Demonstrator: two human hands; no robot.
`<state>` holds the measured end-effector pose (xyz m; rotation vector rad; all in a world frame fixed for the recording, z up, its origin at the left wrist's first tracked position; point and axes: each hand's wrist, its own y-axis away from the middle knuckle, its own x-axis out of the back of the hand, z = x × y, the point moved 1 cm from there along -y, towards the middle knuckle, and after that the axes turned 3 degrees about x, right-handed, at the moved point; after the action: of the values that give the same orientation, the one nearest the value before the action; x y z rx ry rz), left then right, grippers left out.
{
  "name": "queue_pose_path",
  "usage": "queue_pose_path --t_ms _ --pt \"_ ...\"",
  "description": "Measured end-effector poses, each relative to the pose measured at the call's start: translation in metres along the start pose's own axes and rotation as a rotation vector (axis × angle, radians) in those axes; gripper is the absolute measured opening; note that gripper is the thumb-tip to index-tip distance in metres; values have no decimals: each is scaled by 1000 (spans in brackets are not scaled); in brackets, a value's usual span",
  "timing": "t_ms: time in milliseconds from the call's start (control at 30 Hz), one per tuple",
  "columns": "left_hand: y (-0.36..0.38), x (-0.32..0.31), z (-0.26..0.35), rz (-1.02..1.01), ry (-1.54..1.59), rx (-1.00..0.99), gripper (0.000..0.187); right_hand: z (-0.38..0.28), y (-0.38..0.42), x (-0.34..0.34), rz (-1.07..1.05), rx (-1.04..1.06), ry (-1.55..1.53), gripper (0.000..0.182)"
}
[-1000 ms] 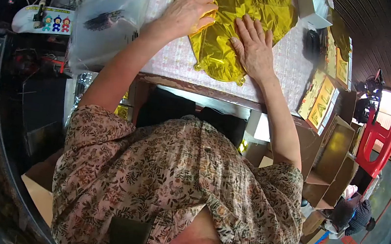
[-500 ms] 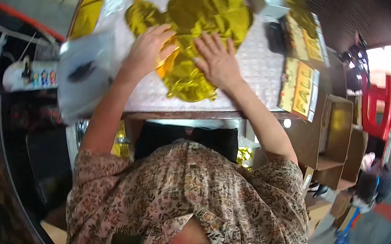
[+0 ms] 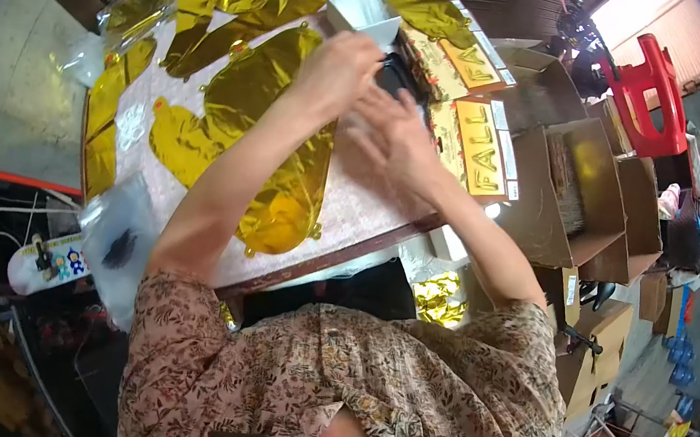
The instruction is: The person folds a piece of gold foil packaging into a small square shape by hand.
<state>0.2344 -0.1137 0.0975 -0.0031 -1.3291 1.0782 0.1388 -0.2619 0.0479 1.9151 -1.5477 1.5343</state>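
Observation:
My left hand (image 3: 340, 70) is closed with its fingers bent down beside a small open white box (image 3: 364, 13); what it holds, if anything, is hidden. Close to its fingertips, my right hand (image 3: 400, 139) is open, fingers spread and partly blurred, above the table cover (image 3: 360, 211). A dark phone-like object (image 3: 400, 76) lies just behind the hands. Flat gold foil pieces (image 3: 280, 214) spread under and beside my left forearm, one with a lobe (image 3: 179, 141) reaching left. More gold foil (image 3: 245, 6) lies at the back left.
Two boxes marked FALL (image 3: 481, 146) line the table's right side. Open cardboard cartons (image 3: 584, 187) and a red stool (image 3: 658, 91) are farther right. A clear plastic bag (image 3: 119, 241) hangs at the left front edge. Crumpled gold foil (image 3: 440, 299) shows below the table.
Both hands have left the gold foil and moved toward the white box. My left hand has closed. The view has turned, and the foil now lies more spread out at the left.

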Motion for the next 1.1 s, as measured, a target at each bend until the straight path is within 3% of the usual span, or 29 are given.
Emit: queue_pose_path --t_ms 100,167,233,300,367,567,633,700,733,767,800,867,1033,1100 --pt "-61 -59 -4 -121 -104 -99 12 40 3 55 65 -131 68 46" --pt "-86 -94 -10 -44 -166 -197 13 73 9 78 125 -195 85 41" --pt "-105 -117 -12 -50 -440 -204 15 84 8 103 91 -439 -81 43" --pt "-115 -123 -13 -112 -514 -191 15 109 17 113 149 -379 -25 43" --pt "-119 -125 -14 -248 -540 -181 15 128 20 124 83 -512 -58 44" --pt "-122 -130 -31 -223 -435 -233 16 151 7 133 162 -541 -148 47" --pt "-124 -133 -36 -213 -396 -234 16 156 -4 136 172 -417 69 48" --pt "-132 -130 -40 -120 -257 -114 15 160 -9 135 174 -542 -24 48" --pt "-139 -128 -39 -149 -313 20 14 166 -13 135 193 -493 12 48" --pt "-145 -125 -39 -150 -311 15 14 174 -18 135 212 -443 47 48" --pt "-152 -122 -47 -105 -175 99 12 184 -22 132 278 -338 95 48" --pt "-162 -117 -60 -89 61 271 17 182 -35 136 286 -352 100 48" --pt "-174 -113 -75 -204 145 307 32 210 -67 118 370 -253 188 51" --pt "-174 -115 -77 -196 200 316 33 213 -82 110 383 -341 0 55"
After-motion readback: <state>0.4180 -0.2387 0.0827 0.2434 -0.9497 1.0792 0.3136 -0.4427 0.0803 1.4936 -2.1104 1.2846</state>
